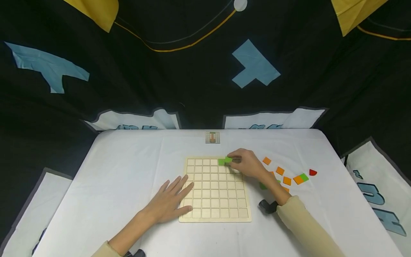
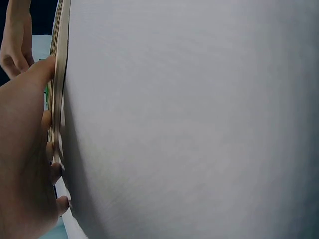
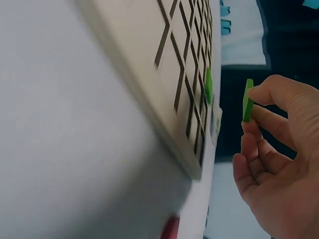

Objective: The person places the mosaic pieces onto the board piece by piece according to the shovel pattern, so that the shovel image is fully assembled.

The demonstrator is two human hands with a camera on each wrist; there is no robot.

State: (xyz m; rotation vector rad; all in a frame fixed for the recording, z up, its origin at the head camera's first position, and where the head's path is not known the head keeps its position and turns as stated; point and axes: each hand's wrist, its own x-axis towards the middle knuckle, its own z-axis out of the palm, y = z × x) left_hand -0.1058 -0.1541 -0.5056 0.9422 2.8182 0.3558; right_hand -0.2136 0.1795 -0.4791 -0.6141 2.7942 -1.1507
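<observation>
Pinching a green tile (image 3: 247,102), the right hand (image 1: 249,165) hovers over the gridded board (image 1: 214,193); left hand (image 1: 167,203) spread across its edge.

A black cloth (image 1: 167,85) fills the upper part of the head view. A yellow shape (image 1: 99,14) lies at the upper left and a yellow patch (image 1: 356,14) at the upper right. Between them an orange line (image 1: 170,50) curves up to a white disc (image 1: 240,4), with a thin grey line (image 1: 192,35) above it. A pale blue shape (image 1: 54,67) sits at the upper left, a blue angular figure (image 1: 257,69) right of top centre. White panels (image 1: 363,160) with dark edges and blue markings (image 1: 370,193) flank the white-covered table (image 1: 122,160).
</observation>
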